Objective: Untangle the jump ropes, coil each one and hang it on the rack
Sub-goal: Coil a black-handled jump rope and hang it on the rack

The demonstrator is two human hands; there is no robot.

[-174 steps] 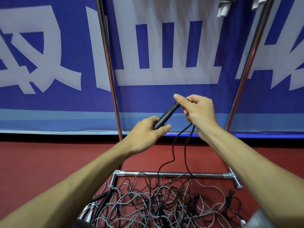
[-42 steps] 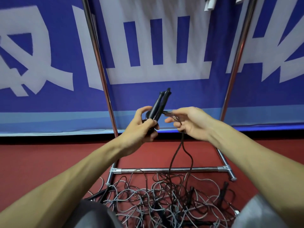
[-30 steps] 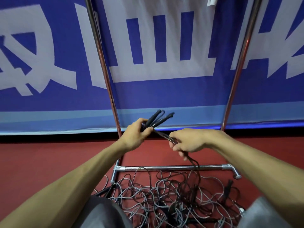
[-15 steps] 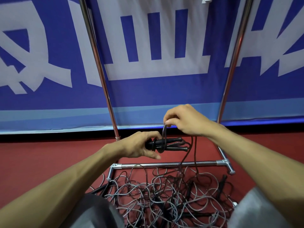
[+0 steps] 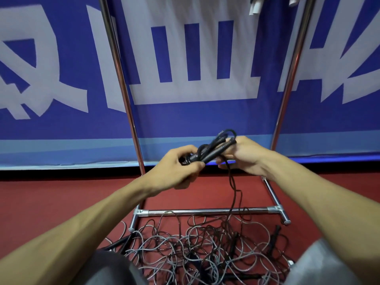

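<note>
Two black handles are being gripped at their near end by the left hand, with its fingers curled tightly round them and the thumb lying on top. The handles are being held side by side above the floor, tilted up toward the right, and black cord is being looped round them near the far tips. Those tips are being met by the right hand, whose fingers are curled behind them; the cord is being held between its thumb and fingers, though how firmly cannot be told. From there the cord is being let hang straight down, crossing the base bar of the rack and running into the pile. The pile is being left on the floor just on the near side of that bar, a tangle of grey and black cords with several dark handles mixed in. It is being flanked by two grey-clad knees. Two chrome uprights are being carried by the rack's base, one at each end. The red floor is being bounded behind the rack by a blue banner with large white characters. White items are being cut off by the top edge.
</note>
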